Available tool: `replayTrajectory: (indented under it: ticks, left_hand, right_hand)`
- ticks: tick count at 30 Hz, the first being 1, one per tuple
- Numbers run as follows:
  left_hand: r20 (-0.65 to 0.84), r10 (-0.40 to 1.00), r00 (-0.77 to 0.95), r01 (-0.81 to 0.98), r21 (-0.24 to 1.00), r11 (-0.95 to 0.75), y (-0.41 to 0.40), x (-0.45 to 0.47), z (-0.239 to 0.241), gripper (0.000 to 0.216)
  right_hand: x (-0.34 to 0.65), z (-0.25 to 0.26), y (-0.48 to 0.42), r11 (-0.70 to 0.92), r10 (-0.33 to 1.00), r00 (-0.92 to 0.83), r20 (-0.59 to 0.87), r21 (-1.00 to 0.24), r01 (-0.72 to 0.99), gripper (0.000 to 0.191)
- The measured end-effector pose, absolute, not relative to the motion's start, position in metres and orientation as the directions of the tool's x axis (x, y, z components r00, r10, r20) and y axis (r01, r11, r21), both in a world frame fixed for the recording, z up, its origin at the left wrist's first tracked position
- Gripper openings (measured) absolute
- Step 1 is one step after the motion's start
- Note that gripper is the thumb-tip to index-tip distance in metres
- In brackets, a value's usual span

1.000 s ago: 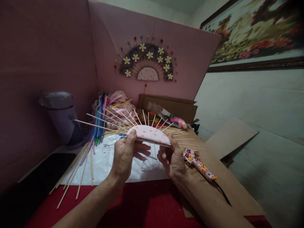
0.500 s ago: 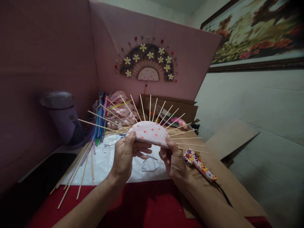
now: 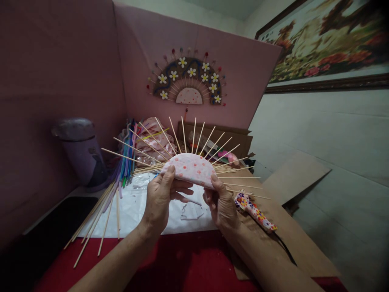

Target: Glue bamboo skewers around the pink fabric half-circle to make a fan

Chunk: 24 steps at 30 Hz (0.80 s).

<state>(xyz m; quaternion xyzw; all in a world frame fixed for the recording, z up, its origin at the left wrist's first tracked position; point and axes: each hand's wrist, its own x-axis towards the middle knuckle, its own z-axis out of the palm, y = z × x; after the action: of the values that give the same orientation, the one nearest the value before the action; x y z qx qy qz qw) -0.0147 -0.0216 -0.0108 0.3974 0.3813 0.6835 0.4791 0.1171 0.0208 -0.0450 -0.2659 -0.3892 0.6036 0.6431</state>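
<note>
Held up over the table is a half-round fan base (image 3: 191, 167) covered in pale pink fabric with coral dots. Thin wooden sticks (image 3: 174, 135) spread out from its curved edge like rays. My left hand (image 3: 161, 194) grips its lower left corner, thumb on the front face and the other fingers behind and below. At the lower right corner my right hand (image 3: 223, 202) pinches it between thumb and curled fingers. Beneath the hands lies a white sheet (image 3: 142, 215) with bent, pale pipe-cleaner pieces (image 3: 191, 218) on it.
A flower-patterned glue gun (image 3: 255, 211) with a cord rests on cardboard (image 3: 299, 243) at right. Loose sticks (image 3: 97, 227), coloured pipe cleaners (image 3: 126, 162) and a purple bin (image 3: 82, 158) are at left. Pink fabric (image 3: 152, 142) is heaped behind. A finished flowered fan (image 3: 190, 65) hangs on the pink panel.
The fan base has tipped slightly, its upper sticks rising and shifting a little to the right. Both hands keep the same hold.
</note>
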Motion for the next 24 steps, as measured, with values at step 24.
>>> replayTrajectory:
  ticks: [24]
  left_hand:
    - [0.217,0.965,-0.148,-0.260,0.933,-0.250,-0.0191,-0.0159,-0.0143,0.036]
  right_hand:
    - [0.1189,-0.0475,0.0256,0.054,0.994,-0.038,0.102,-0.764,-0.643,0.027]
